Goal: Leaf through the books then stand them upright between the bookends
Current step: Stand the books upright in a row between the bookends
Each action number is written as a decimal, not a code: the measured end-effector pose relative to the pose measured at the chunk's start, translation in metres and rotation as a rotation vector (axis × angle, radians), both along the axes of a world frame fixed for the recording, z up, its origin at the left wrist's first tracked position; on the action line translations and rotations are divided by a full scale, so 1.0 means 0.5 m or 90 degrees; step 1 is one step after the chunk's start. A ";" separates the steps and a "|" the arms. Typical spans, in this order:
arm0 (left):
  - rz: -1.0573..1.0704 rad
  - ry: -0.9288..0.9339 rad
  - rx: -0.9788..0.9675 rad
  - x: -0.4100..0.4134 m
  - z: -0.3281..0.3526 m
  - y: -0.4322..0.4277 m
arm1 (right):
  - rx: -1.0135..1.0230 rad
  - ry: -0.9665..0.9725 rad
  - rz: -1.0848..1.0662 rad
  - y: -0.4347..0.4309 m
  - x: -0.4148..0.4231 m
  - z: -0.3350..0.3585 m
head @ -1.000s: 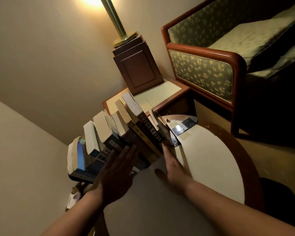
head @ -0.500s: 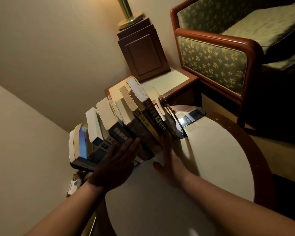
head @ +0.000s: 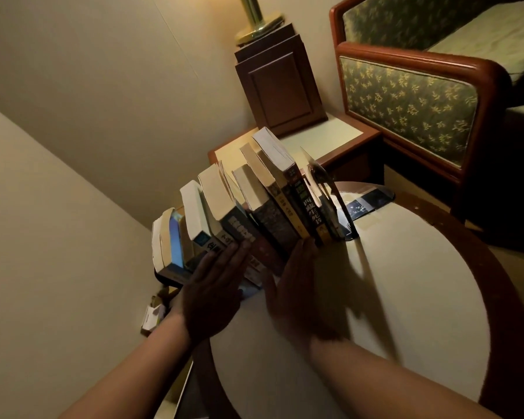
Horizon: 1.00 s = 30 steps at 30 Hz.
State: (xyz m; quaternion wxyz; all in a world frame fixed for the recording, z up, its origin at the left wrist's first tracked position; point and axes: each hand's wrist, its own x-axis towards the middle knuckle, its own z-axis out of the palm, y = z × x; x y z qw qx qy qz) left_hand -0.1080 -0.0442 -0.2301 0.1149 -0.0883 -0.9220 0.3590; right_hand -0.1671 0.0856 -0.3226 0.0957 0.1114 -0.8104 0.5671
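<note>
Dim warm light from lamp (head: 256, 16) at top, hands (head: 212, 294) in deep shadow, long shadow on table (head: 406, 297), wide-angle tilt and edge warp, mild softness.

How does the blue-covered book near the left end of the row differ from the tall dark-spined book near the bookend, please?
The blue-covered book is shorter; the tall dark-spined book rises highest. The blue-covered book shows its cover, the dark-spined book its spine with pale characters. The first stands past the left hand, the second by the right hand. Both stand on end, page edges up.
</note>
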 end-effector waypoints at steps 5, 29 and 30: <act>-0.023 -0.006 -0.024 -0.009 -0.010 -0.018 | 0.057 0.023 -0.053 -0.026 -0.001 -0.018; 0.017 -0.051 0.004 0.036 0.029 -0.044 | 0.202 -0.022 0.076 -0.024 0.074 -0.023; 0.021 -0.049 -0.002 0.035 0.027 -0.045 | 0.202 -0.022 0.078 -0.025 0.073 -0.024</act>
